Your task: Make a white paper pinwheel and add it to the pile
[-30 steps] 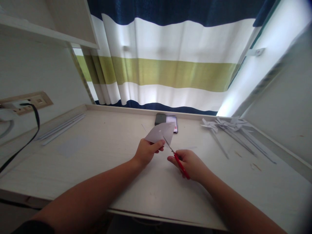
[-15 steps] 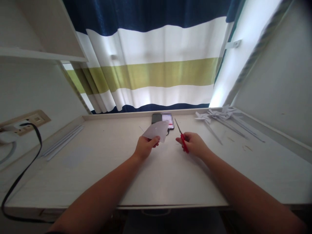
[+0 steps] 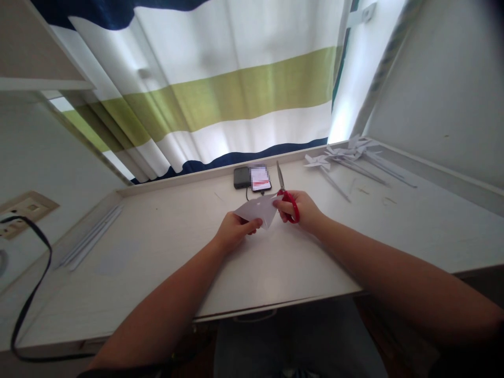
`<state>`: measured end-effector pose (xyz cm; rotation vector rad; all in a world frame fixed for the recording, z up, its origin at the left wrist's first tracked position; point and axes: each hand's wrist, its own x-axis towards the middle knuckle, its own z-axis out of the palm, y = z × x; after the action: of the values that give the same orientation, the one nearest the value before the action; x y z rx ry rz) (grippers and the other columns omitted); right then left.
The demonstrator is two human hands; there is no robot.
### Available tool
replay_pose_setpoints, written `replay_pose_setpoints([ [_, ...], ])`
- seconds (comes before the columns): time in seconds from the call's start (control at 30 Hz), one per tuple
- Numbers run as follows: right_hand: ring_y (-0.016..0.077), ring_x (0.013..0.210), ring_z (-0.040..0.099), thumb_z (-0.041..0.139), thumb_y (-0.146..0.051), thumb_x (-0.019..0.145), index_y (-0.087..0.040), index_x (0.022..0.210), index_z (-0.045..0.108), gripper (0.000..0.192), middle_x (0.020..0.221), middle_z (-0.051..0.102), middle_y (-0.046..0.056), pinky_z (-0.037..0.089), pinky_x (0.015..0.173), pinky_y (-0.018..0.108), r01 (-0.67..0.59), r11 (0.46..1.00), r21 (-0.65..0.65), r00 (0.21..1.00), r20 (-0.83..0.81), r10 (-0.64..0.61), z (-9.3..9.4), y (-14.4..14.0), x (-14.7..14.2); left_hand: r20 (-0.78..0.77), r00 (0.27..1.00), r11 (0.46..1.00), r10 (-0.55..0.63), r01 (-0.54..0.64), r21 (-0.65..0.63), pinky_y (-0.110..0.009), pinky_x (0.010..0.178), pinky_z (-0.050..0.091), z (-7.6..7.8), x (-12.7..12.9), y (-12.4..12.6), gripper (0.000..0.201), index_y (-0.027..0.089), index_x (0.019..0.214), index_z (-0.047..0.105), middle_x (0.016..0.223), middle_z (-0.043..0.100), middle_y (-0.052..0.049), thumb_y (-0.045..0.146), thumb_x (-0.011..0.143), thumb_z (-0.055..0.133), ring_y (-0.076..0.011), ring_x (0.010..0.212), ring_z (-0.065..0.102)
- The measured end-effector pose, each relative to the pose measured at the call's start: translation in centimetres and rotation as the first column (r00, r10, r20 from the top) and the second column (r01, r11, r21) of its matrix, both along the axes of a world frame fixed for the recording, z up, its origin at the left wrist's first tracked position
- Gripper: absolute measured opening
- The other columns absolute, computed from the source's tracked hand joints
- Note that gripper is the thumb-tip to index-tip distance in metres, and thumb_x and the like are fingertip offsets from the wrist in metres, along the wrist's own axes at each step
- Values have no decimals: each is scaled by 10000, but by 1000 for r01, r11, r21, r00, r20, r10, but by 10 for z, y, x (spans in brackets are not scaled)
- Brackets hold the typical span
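Note:
My left hand [image 3: 235,231] pinches a folded white paper piece [image 3: 258,209] by its lower edge, just above the pale desk [image 3: 165,247]. My right hand [image 3: 299,209] grips red-handled scissors [image 3: 286,198], blades pointing up and away. The right hand's fingers touch the paper's right corner. Both hands sit near the middle of the desk.
A dark phone [image 3: 252,178] lies at the desk's back edge before a striped curtain [image 3: 220,100]. Paper pinwheels with sticks [image 3: 346,157] lie at the back right. Thin white strips [image 3: 92,242] lie at the left. A black cable [image 3: 29,294] hangs from a wall socket [image 3: 23,206].
The scissors left the paper and swung upright, then my right hand came back against the paper's right corner. The view tilted down and left.

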<state>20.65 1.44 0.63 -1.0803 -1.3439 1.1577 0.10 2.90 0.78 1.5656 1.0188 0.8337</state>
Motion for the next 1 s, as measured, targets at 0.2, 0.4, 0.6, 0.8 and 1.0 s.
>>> replay_pose_setpoints([
  [0.2,102,406,485,650,-369,744,-146,682,580,242,468,564,-1,344,390,206,27,999,17,999,-47,-26,3,0,5,9,995,993,-97,97,-69,-231,533,447,0,-1,1,227,113,739,697,623,661,-42,297,624,764,-113,536,564],
  [0.4,102,400,485,660,-382,722,-142,681,577,257,463,556,-1,346,384,207,54,999,2,996,-77,-54,3,2,7,31,996,991,-84,87,-105,-243,557,472,2,0,-2,261,117,820,703,766,718,-97,338,682,721,-132,591,612],
  [0.6,99,395,480,663,-373,723,-140,691,584,249,471,562,2,333,379,205,60,998,0,994,-93,-60,0,4,7,15,995,988,-96,97,-120,-239,557,470,1,-1,-2,252,117,805,708,763,725,-100,345,698,713,-125,576,611],
  [0.8,103,403,491,632,-329,742,-146,673,575,204,471,565,5,342,391,208,73,997,14,992,-99,-72,1,3,9,19,995,986,-101,102,-130,-229,550,469,2,-1,-3,250,116,820,714,774,726,-103,341,711,708,-114,568,605],
  [1.0,101,400,486,627,-330,742,-149,669,557,207,466,556,0,332,388,207,83,996,15,991,-105,-81,1,3,9,24,995,986,-94,97,-136,-232,539,466,3,-1,-3,260,115,823,716,774,723,-108,347,706,707,-116,560,598],
])
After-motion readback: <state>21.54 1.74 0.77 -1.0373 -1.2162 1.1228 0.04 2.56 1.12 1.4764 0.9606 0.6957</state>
